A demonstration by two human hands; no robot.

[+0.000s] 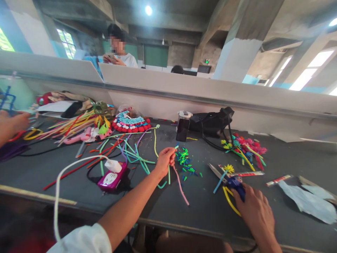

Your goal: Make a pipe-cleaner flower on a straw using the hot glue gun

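Observation:
My left hand [166, 160] is closed in a pinch above the middle of the dark table, holding thin fuzzy stems. A pink stem [181, 188] and a green stem [169, 175] hang below it, and a small blue-green tip shows above the fingers. At the right, my right hand [255, 207] is wrapped round a dark blue tool [237, 185] that looks like a glue gun; the palm hides part of it. Against the tool lie scissors [216, 171] with a yellow handle, a light blue stem [220, 182] and a yellow flower-like piece [229, 169].
Small green and blue pieces [185, 160] lie scattered beyond my left hand. A purple power strip [112, 177] with a white cable sits left. Behind are a phone [182, 130], a black bag [213, 123] and colourful flowers [250, 149]. Another person's hand [13, 124] is at far left.

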